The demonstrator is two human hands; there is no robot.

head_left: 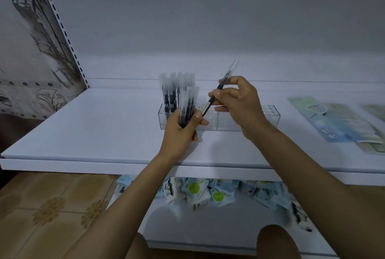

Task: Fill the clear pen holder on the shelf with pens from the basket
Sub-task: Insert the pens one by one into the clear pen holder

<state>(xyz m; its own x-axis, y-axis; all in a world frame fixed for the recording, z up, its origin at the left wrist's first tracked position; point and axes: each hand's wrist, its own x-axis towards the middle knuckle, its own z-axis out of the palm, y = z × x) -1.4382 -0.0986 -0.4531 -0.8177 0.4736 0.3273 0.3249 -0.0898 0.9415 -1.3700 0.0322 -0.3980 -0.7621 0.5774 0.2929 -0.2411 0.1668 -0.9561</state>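
Note:
A clear pen holder (250, 122) stands on the white shelf (93, 125). Several dark pens with frosted caps (173, 90) stand upright in its left end. My left hand (181, 131) grips a bundle of the same pens (188, 104) just in front of the holder's left end. My right hand (237, 100) pinches a single pen (220, 88), tilted with its cap up and to the right, above the holder's middle. No basket is in view.
Flat blue-green packets (337, 119) lie on the shelf at the right. A lower shelf holds a heap of small packets (218, 194). A slotted upright (62, 27) rises at the shelf's left end. Tiled floor (41, 206) shows at lower left.

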